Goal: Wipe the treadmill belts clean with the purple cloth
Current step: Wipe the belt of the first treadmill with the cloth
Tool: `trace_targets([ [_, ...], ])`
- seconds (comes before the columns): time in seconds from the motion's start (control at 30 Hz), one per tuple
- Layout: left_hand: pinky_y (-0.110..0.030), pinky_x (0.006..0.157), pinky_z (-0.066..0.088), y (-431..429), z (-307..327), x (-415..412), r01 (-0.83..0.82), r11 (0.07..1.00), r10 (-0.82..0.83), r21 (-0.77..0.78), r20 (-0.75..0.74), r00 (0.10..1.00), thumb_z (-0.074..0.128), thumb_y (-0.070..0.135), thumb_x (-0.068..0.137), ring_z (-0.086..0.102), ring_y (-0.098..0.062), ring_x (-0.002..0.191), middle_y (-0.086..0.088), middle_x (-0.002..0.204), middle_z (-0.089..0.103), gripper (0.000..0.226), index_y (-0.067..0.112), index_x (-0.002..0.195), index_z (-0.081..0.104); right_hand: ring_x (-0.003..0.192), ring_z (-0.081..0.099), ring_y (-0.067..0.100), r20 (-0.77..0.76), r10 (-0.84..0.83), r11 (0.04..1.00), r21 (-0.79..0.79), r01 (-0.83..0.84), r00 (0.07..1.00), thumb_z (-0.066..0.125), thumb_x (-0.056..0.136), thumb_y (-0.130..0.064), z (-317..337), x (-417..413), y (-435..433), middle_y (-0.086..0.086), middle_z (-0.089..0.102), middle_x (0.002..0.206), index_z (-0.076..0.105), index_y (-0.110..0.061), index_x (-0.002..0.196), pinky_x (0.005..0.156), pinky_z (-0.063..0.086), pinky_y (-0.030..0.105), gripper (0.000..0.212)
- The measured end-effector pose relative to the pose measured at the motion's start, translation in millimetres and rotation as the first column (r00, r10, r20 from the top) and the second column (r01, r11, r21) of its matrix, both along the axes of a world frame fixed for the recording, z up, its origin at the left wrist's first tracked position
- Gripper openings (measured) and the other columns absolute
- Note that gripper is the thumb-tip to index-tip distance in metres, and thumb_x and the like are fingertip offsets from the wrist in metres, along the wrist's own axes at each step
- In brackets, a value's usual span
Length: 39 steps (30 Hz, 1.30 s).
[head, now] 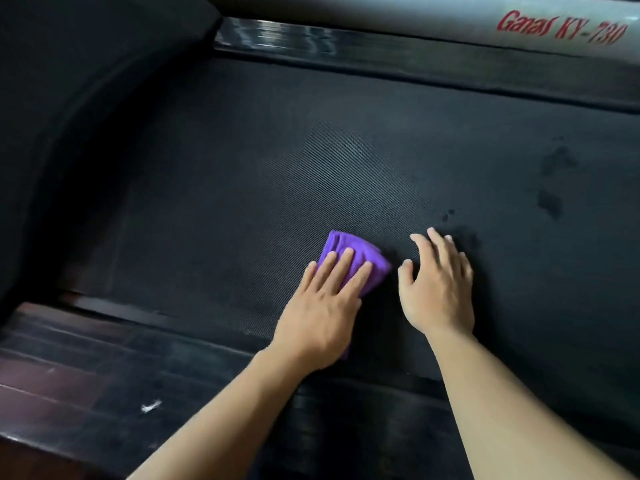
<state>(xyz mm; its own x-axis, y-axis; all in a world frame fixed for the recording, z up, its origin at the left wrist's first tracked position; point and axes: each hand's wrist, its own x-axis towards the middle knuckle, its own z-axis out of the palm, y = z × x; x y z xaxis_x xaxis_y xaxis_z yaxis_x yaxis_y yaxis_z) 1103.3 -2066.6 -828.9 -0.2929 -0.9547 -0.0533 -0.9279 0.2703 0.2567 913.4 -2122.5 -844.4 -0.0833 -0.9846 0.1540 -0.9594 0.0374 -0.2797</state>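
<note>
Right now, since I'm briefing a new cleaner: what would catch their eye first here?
The purple cloth, bright against the black belt, lies low centre under the flat left hand. The right hand rests spread beside it. Red lettering marks the pale rail at top right.

The black textured treadmill belt (311, 150) gives me flat open surface ahead and to both sides for sliding. My left hand (322, 306), flat on the folded purple cloth (346, 251), lies just beside my right hand (440, 289), with only 1 narrow gap between them. Forward reach ends at the glossy black far side rail (381, 60) under the white frame tube (415, 15). To the left, the dark curved hood (52, 116) rises like a wall.
</note>
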Motion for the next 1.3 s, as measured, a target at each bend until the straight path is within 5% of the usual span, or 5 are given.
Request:
trace_targets([
  [0.4, -0.048, 0.12, 0.008, -99, 0, 99, -0.442, 0.897, 0.442, 0.002, -0.003, 0.897, 0.03, 0.029, 0.101, 0.006, -0.032, 0.148, -0.008, 0.162, 0.008, 0.054, 0.026, 0.153, 0.016, 0.145, 0.031, 0.028, -0.002, -0.001, 1.0, -0.021, 0.001, 1.0, 0.04, 0.093, -0.036, 0, 1, -1, 0.003, 0.038, 0.155, 0.049, -0.022, 0.14, 0.118, 0.02, 0.047, 0.05],
  [0.57, -0.048, 0.117, 0.01, -116, 4, 38, -0.327, 0.944, 0.329, -0.037, 0.043, 0.943, 0.032, 0.03, 0.1, 0.009, -0.034, 0.147, -0.01, 0.161, 0.011, 0.055, 0.022, 0.153, 0.017, 0.146, 0.03, 0.028, -0.011, -0.003, 1.0, -0.015, 0.003, 1.0, 0.048, 0.095, -0.031, -1, 0, -1, 0.003, 0.037, 0.155, 0.048, -0.022, 0.14, 0.119, 0.019, 0.047, 0.047],
  [0.8, -0.045, 0.12, 0.009, -7, 2, 11, -0.029, 0.999, 0.029, 0.024, 0.013, 0.999, 0.02, 0.038, 0.098, 0.004, -0.023, 0.149, 0.0, 0.162, 0.008, 0.056, 0.032, 0.154, 0.012, 0.146, 0.029, 0.027, -0.011, -0.01, 1.0, -0.005, 0.01, 1.0, 0.05, 0.094, -0.03, 1, 0, -1, 0.003, 0.037, 0.156, 0.048, -0.023, 0.14, 0.119, 0.02, 0.047, 0.047],
  [1.13, -0.049, 0.118, 0.011, -67, 0, 99, -0.423, 0.906, 0.423, -0.01, 0.016, 0.906, 0.03, 0.031, 0.101, 0.008, -0.032, 0.148, -0.008, 0.162, 0.01, 0.054, 0.025, 0.153, 0.018, 0.144, 0.032, 0.028, -0.012, -0.009, 0.999, -0.042, 0.008, 1.0, 0.038, 0.091, -0.037, 0, 1, -2, 0.003, 0.04, 0.154, 0.05, -0.023, 0.139, 0.118, 0.023, 0.048, 0.051],
  [1.3, -0.048, 0.117, 0.011, -92, 1, 42, -0.354, 0.934, 0.355, -0.041, 0.045, 0.934, 0.033, 0.031, 0.1, 0.01, -0.035, 0.147, -0.01, 0.161, 0.011, 0.056, 0.024, 0.153, 0.017, 0.145, 0.03, 0.027, -0.007, -0.007, 1.0, -0.028, 0.006, 1.0, 0.037, 0.092, -0.037, 0, 1, -1, 0.003, 0.038, 0.155, 0.049, -0.023, 0.14, 0.118, 0.021, 0.048, 0.052],
])
